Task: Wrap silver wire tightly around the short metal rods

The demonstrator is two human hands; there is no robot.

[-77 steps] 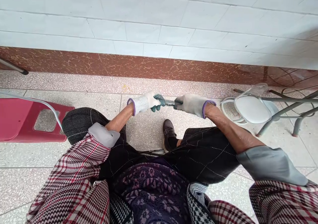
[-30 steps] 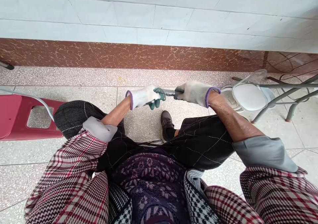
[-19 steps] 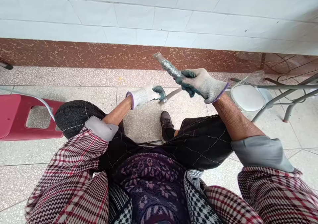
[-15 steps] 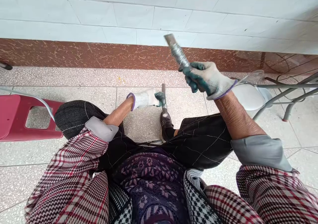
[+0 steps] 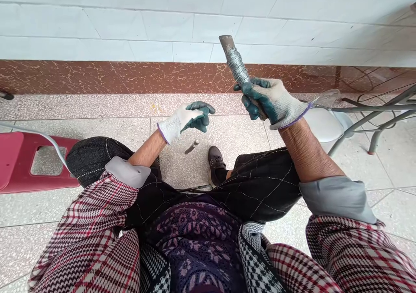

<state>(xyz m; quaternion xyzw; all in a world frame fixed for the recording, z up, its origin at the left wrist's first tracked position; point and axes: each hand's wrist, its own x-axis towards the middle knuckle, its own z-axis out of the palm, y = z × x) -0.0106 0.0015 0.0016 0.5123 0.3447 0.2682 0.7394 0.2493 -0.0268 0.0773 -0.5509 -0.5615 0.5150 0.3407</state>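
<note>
My right hand (image 5: 271, 101), in a white glove with green fingers, is closed round a metal rod wound with thin wire (image 5: 235, 65), held upright in front of the wall. My left hand (image 5: 187, 117), gloved the same way, hovers over the floor with its fingers loosely curled and nothing in them. A short metal piece (image 5: 192, 146) sits just below that hand, close to my shoe (image 5: 216, 163); whether it rests on the tiles or is falling I cannot tell.
A red plastic stool (image 5: 19, 163) stands at the left with a grey cable (image 5: 39, 133) over it. A round white seat on a metal frame (image 5: 328, 119) is at the right. A tiled wall with a brown skirting (image 5: 130, 76) runs ahead.
The two hands pulled apart. My right hand lifted the wire-wound rod up toward the wall. My left hand let go of the short metal piece, which now lies below it.
</note>
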